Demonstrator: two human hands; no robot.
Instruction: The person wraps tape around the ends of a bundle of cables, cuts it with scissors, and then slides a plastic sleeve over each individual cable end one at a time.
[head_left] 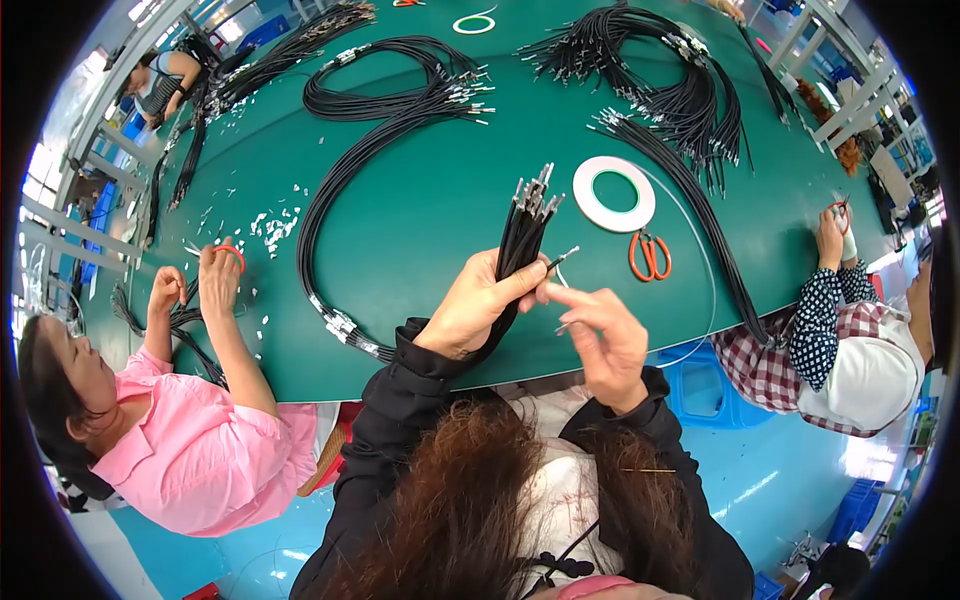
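Now, left hand (472,305): gripping metal-tipped black cable bundle (520,240), ends up!
Right hand (612,345): half-curled beside it, grip unclear.
Orange-handled scissors (651,260): near white tape roll (612,222).

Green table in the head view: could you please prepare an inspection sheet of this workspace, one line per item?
Surface: green table, carrying several cable bundles.
Job's things: black cable bundle, metal tips upward; one cable end juts out sideways. Nearby: white tape roll and orange-handled scissors.
Clutter: small white scraps, scattered toward the left.
Grip: left hand closed around the bundle; right hand beside it, contact unclear.
Cables: long curved bundle at left; straighter bundle at right, running to the near edge.
Surroundings: co-worker in pink at left; co-worker in checked cloth at right; blue stool; blue floor.
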